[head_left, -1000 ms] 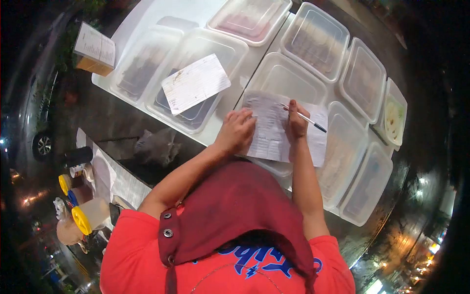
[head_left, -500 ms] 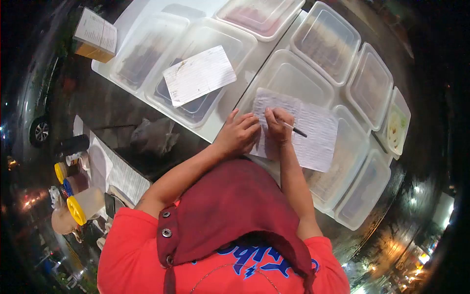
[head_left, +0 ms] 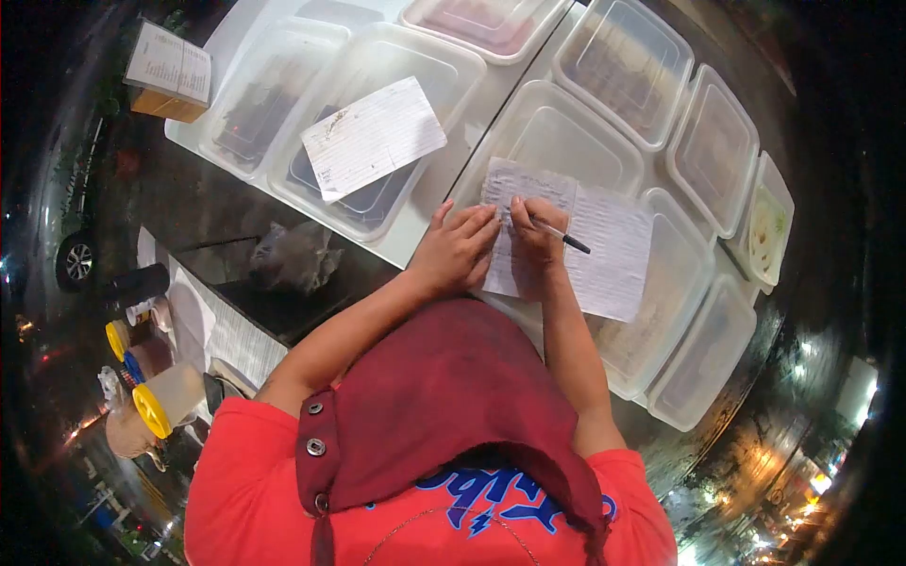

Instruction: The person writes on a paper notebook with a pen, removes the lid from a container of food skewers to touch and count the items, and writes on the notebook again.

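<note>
Closed round a pen (head_left: 574, 243), my right hand (head_left: 538, 231) rests on the left part of an open, written paper booklet (head_left: 609, 250). The pen's dark end points to the right, and its tip is hidden by the fingers. My left hand (head_left: 457, 247) lies with its fingers spread at the booklet's left edge, holding nothing. The booklet lies over lidded plastic containers (head_left: 563, 132). A loose lined sheet (head_left: 373, 137) with writing and a brown stain sits on another container lid to the left.
More lidded containers (head_left: 623, 71) cover the white table (head_left: 217, 156). A box with a printed card (head_left: 170, 74) stands at its far left corner. Jars with yellow lids (head_left: 168, 400), papers (head_left: 231, 344) and a plastic bag (head_left: 294, 259) are at the lower left.
Over the last second my right hand has moved left across the booklet with the pen, and its fingers have closed in more tightly. My left hand stays at the booklet's left edge.
</note>
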Demonstrator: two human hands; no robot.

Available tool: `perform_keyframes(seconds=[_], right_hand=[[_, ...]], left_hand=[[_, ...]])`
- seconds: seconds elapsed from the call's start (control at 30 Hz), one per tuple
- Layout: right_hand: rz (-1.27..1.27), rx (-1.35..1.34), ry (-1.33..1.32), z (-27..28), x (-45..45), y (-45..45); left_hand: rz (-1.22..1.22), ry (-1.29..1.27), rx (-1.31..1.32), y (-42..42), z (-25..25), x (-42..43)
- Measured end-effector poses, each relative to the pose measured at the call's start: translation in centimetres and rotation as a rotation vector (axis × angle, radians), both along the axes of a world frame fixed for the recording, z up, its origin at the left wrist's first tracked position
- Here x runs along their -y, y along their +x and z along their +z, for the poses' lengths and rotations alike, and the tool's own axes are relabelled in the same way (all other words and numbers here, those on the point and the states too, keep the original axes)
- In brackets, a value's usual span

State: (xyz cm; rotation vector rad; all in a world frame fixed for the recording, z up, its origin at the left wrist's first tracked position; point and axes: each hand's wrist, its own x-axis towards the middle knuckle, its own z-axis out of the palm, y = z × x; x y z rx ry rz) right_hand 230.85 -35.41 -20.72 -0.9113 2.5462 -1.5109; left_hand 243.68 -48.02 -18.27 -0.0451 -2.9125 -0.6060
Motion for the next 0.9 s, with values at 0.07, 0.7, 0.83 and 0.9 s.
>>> perform_keyframes(seconds=[0.07, 0.7, 0.83, 0.9], right_hand=[[0.007, -0.006, 0.033, 0.4, 0.0, 0.1], [0.063, -0.017, 0.065, 2.7, 0.2, 0.9], [0.075, 0.055, 0.074, 1.6, 0.1, 0.6], [0.083, -0.025, 0.022, 1.4, -0.1, 0.6]], left_hand=[[-0.004, -0.003, 0.013, 0.0, -0.1, 0.0], [-0.007, -0.025, 0.000, 0.0, -0.2, 0.0], [-0.008, -0.018, -0.001, -0.1, -0.2, 0.0], [-0.011, -0.020, 0.002, 0.0, -0.2, 0.0]])
